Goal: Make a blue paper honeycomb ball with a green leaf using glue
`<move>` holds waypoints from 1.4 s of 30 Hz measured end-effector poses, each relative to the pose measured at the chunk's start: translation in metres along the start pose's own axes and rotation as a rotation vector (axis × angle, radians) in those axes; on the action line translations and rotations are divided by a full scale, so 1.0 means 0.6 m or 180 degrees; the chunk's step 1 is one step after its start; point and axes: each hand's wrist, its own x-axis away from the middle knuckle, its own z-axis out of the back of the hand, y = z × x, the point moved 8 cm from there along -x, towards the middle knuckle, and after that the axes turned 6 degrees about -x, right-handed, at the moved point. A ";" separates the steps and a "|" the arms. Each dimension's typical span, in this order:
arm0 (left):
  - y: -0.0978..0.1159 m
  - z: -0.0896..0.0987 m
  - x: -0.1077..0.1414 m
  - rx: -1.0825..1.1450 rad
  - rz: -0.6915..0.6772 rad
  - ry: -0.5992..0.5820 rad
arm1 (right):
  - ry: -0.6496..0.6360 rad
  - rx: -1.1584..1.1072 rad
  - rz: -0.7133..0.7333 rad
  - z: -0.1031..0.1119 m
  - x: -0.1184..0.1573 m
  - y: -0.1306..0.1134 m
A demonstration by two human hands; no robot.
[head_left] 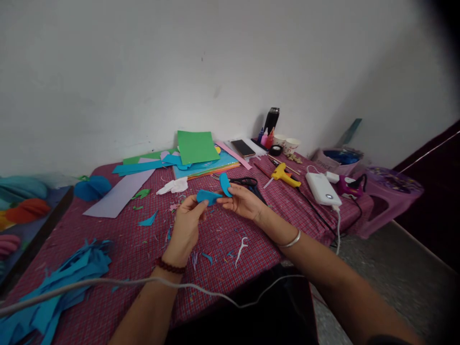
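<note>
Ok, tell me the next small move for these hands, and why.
Probably hold the left hand steady and use the right hand to turn its upright blue piece toward the flatter blue piece in the left: the two are pinched close together but sit at different angles.

Free air above left hand (pixel 187 218), white cable (pixel 97 281) across forearm (pixel 145 306)

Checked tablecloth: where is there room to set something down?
Between the yellow glue gun and right forearm; also, nearly bare, between the pale purple sheet and pile of blue strips. Along the wall it's crowded: green sheet, phone, bottles.
</note>
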 end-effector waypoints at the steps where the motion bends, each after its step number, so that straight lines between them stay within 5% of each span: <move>1: -0.003 -0.001 0.000 0.0082 0.0087 -0.0044 | -0.0023 0.0009 0.0025 -0.002 0.001 -0.002; 12: -0.058 -0.012 0.011 0.0145 0.1436 -0.0722 | -0.0409 0.0731 0.0201 -0.034 0.009 -0.004; 23: -0.023 0.025 -0.018 0.0083 0.0423 0.0060 | 0.0043 0.1342 0.0655 -0.008 -0.005 -0.018; 26: -0.006 0.019 -0.015 0.0098 0.0297 -0.0038 | -0.0005 0.1479 0.0592 -0.006 -0.007 -0.018; 34: -0.004 -0.029 0.015 0.0037 0.0680 -0.1154 | -0.0444 0.1761 0.0534 -0.034 0.008 -0.010; 42: -0.020 -0.014 -0.001 0.0427 0.0671 -0.0592 | -0.0887 0.1558 0.0305 -0.045 0.014 -0.007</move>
